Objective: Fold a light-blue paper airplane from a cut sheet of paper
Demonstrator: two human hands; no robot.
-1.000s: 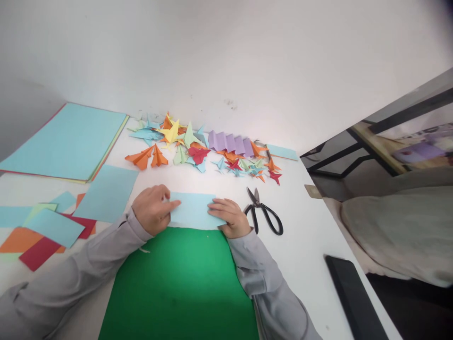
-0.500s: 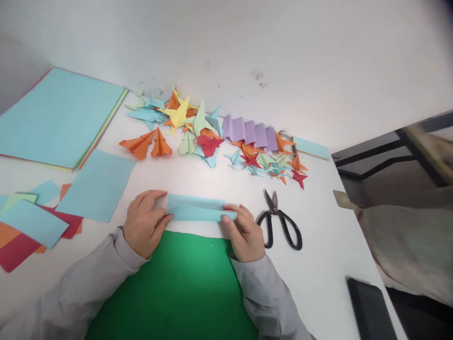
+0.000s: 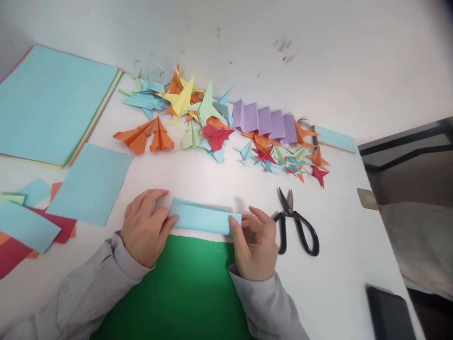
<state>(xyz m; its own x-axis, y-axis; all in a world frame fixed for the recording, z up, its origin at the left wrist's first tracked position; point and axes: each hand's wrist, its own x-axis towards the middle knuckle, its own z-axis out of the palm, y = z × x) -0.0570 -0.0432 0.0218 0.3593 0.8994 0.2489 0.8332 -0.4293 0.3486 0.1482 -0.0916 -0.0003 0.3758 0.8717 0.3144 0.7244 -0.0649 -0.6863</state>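
A light blue sheet of paper (image 3: pixel 203 216), folded lengthwise into a narrow strip, lies between my hands just beyond a green mat (image 3: pixel 177 283). My left hand (image 3: pixel 146 226) grips its left end, the thumb at the near edge and the index finger stretched beyond the far side. At the right end, my right hand (image 3: pixel 256 241) has its thumb on top of the strip, with the other fingers curled beside the end. Black-handled scissors (image 3: pixel 290 212) lie just right of my right hand, blades slightly apart and pointing away from me.
Folded paper planes (image 3: pixel 180 101) in several colours line the wall, with a pleated purple paper (image 3: pixel 264 123) among them. Large coloured sheets (image 3: pixel 60 104), a blue square (image 3: pixel 92 184) and paper scraps (image 3: pixel 31 226) lie left. A dark phone-like device (image 3: pixel 389 311) sits near the right edge.
The folded strip now lies flatter, its near layer covering more of the far one. My right hand's index finger has lifted off the far side. The camera view has shifted slightly.
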